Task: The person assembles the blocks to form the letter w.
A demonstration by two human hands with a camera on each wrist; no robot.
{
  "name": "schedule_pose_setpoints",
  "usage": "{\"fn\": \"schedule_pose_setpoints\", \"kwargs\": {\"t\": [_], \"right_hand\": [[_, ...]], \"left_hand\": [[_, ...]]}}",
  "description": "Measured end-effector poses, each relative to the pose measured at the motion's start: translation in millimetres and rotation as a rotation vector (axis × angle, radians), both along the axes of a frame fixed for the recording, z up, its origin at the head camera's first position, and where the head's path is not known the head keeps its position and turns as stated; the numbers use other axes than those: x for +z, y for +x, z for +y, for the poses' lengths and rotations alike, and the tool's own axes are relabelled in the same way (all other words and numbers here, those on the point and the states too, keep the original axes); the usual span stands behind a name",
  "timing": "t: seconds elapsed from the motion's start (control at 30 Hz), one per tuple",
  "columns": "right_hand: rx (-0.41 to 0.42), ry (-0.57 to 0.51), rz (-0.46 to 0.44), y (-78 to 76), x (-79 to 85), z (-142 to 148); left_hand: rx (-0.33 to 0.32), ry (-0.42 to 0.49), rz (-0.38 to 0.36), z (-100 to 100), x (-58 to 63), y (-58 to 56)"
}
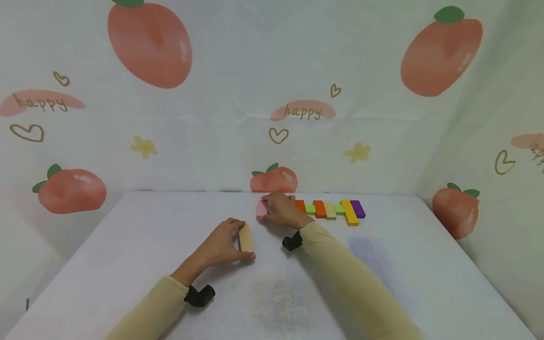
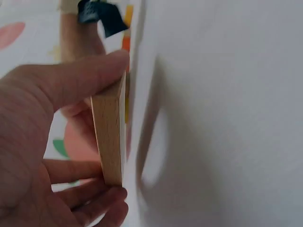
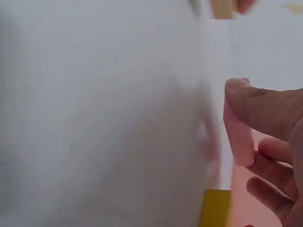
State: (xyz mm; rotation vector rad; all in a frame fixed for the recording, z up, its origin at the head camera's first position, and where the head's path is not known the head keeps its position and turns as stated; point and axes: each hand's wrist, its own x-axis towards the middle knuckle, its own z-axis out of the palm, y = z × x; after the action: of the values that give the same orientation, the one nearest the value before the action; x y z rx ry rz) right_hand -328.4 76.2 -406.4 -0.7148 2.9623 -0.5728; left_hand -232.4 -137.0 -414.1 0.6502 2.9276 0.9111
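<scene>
Meanwhile, the left hand (image 1: 221, 245) pinched a plain wooden block (image 1: 245, 238) on the table (image 1: 127, 245). The right hand (image 1: 280, 210) gripped a pink block (image 1: 261, 209) (beside the coloured row (image 1: 335, 210)).

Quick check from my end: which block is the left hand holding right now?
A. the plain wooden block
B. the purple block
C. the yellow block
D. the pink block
A. The left hand pinches the plain wooden block between thumb and fingers, as the left wrist view also shows; the pink block is under the right hand, at the left end of the coloured row.
</scene>
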Motion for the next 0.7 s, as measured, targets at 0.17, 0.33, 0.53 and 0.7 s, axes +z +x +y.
{"fn": "schedule_pose_setpoints", "kwargs": {"t": [0.17, 0.33, 0.53, 0.7], "right_hand": [[0.015, -0.099, -0.02, 9.7, 6.3, 12.7], [0.038, -0.198, -0.067, 24.9, 8.5, 22.2], [0.114, -0.278, -0.085, 40.6, 4.8, 25.9], [0.151, -0.31, -0.078, 42.8, 2.1, 25.5]], "left_hand": [[0.033, 0.016, -0.01, 4.1, -4.9, 13.8], [0.065, 0.037, -0.002, 5.7, -8.8, 21.7], [0.084, 0.032, 0.012, 9.5, -13.2, 26.8], [0.073, 0.019, 0.023, 9.2, -14.3, 28.3]]}}
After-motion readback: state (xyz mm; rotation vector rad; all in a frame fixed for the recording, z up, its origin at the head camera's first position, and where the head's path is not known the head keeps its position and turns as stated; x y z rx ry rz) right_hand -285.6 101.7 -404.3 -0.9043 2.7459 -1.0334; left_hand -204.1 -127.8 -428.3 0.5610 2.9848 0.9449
